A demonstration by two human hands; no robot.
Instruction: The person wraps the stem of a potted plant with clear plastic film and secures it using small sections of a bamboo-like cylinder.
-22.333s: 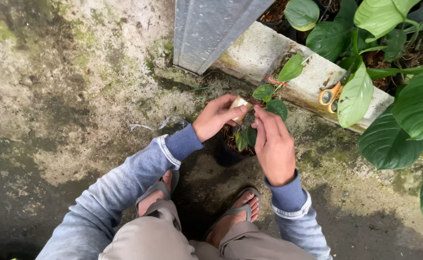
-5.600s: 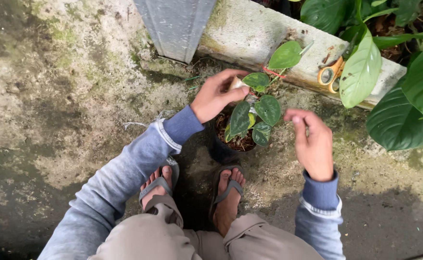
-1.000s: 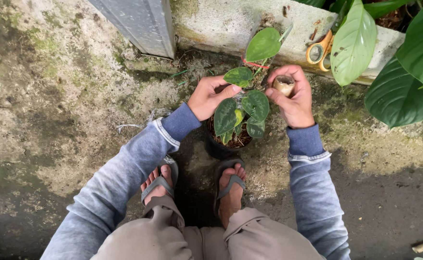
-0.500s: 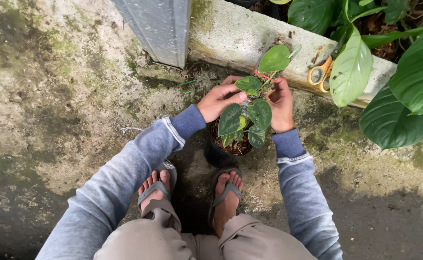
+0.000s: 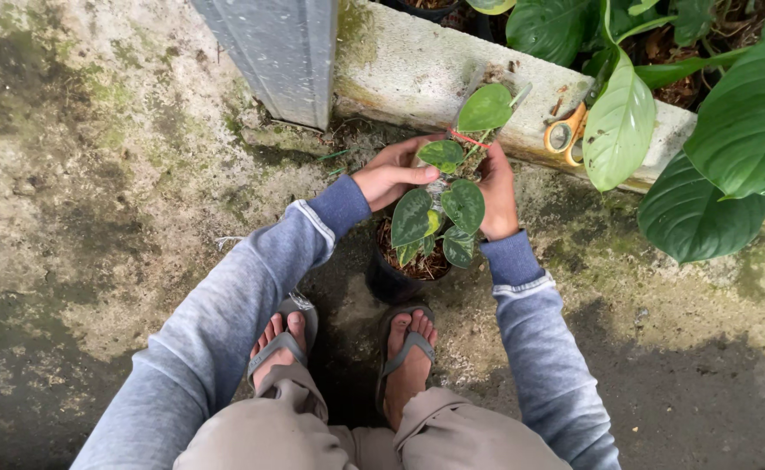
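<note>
Here, both forearms reach forward over the knees. The left hand (image 5: 393, 174) curls around the plant (image 5: 442, 209) stem, thumb across a leaf; the right hand (image 5: 497, 193) grips the stem's far side. The plant stands upright in a dark pot (image 5: 391, 277) before the feet, its top leaf tipped toward the ledge (image 5: 417, 70).

Mossy, stained concrete ground (image 5: 95, 200) carries everything. Dark plant pot (image 5: 395, 280) stands on it just below the fingers (image 5: 417, 174), two sandalled feet (image 5: 404, 348) nearer still. Concrete ledge (image 5: 417, 70) runs beyond the fingers; orange-handled scissors (image 5: 565, 135) lie on it, right of them.
</note>
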